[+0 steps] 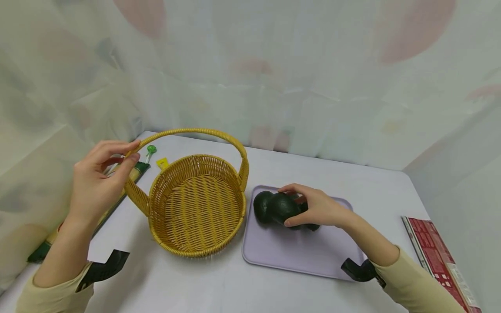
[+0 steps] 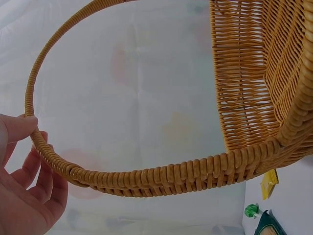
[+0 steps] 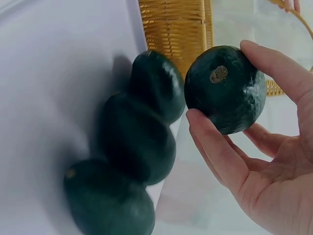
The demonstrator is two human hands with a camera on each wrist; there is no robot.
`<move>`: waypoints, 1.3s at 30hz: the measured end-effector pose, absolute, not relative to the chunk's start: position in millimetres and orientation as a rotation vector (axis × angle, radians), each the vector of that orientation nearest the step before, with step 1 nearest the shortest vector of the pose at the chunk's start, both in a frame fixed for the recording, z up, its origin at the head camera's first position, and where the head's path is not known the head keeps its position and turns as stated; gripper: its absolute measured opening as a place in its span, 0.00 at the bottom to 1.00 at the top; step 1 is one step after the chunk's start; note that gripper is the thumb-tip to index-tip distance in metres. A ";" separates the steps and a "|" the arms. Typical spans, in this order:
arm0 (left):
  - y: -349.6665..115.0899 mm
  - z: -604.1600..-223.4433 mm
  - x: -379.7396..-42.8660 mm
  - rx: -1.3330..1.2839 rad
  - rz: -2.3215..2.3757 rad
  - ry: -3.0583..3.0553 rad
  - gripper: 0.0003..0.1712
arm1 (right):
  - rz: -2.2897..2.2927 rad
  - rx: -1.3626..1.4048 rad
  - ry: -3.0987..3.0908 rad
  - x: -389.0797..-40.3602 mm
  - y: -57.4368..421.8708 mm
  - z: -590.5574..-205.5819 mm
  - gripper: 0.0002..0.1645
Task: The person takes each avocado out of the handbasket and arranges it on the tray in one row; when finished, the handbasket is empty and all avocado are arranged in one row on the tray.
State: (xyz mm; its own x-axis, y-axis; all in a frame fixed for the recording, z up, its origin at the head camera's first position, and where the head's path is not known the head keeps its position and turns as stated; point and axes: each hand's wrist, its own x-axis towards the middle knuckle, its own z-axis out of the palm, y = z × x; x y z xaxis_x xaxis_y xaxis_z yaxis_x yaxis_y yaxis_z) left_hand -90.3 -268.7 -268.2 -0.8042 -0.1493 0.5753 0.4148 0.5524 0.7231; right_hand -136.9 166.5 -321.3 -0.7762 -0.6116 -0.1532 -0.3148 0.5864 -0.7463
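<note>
My left hand (image 1: 98, 178) pinches the tall handle (image 2: 146, 181) of a yellow-brown wicker basket (image 1: 199, 213) between thumb and fingers. Nothing lies in the basket. To its right, my right hand (image 1: 318, 206) grips a dark green avocado (image 3: 225, 90), its brown stem scar visible in the right wrist view. That avocado is held over a pale lilac tray (image 1: 297, 263). Three more avocados lie in a row on the tray; in the right wrist view they are a far avocado (image 3: 156, 85), a middle avocado (image 3: 137, 139) and a near avocado (image 3: 110, 198).
Behind the left arm lies a long package with dark green ends (image 1: 138, 167), near a small green item (image 1: 151, 149) and a yellow piece (image 1: 162, 163). A red printed package (image 1: 432, 250) is at the right table edge. A pale patterned sheet (image 1: 274, 87) hangs behind the table.
</note>
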 end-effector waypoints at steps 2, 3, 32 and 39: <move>-268.8 -268.1 -90.4 -0.212 -1.233 -2.196 0.16 | -1.028 -0.712 2.432 -135.5 173.4 -321.1 0.41; -268.9 -268.0 -90.4 -0.213 -1.232 -2.197 0.16 | -1.027 -0.694 2.439 -134.8 177.1 -321.1 0.41; -268.8 -268.2 -90.9 -0.186 -1.220 -2.205 0.17 | -1.093 -0.365 2.567 -111.6 262.4 -327.2 0.43; -269.0 -268.9 -90.8 -0.186 -1.227 -2.200 0.16 | -1.159 -0.239 2.600 -108.3 276.7 -341.2 0.44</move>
